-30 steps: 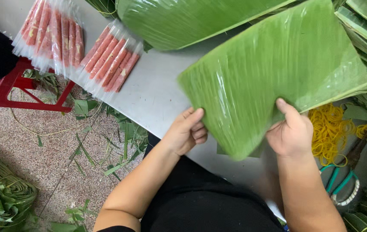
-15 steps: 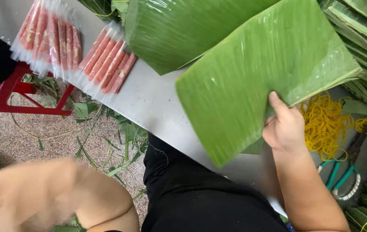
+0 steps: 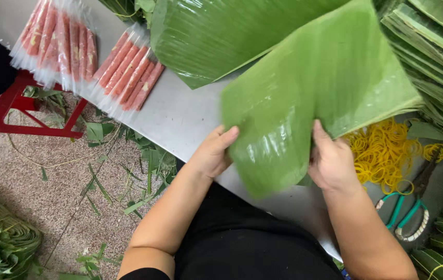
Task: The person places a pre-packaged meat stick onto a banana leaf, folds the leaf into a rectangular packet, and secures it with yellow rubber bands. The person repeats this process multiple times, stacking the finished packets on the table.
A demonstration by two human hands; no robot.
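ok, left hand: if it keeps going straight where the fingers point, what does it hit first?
The left hand points up-right, fingertips at the edge of the large green banana leaf both hands hold. Straight on, it likely meets that leaf first; depth is unclear.

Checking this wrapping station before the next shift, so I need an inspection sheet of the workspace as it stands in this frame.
Surface: grey metal table, mostly covered.
Job's things: banana leaf lifted and bent over the table edge.
Clutter: larger leaf behind it; clear packs of pink sausage sticks at the far left; yellow rubber bands; green-handled scissors; folded leaf stacks at right.
Grippers: left hand grips the leaf's near left edge; right hand grips its right side, thumb on top.
Cables: nothing seen.
Surroundings: red stool, leaf scraps on speckled floor, coiled leaves at lower left.
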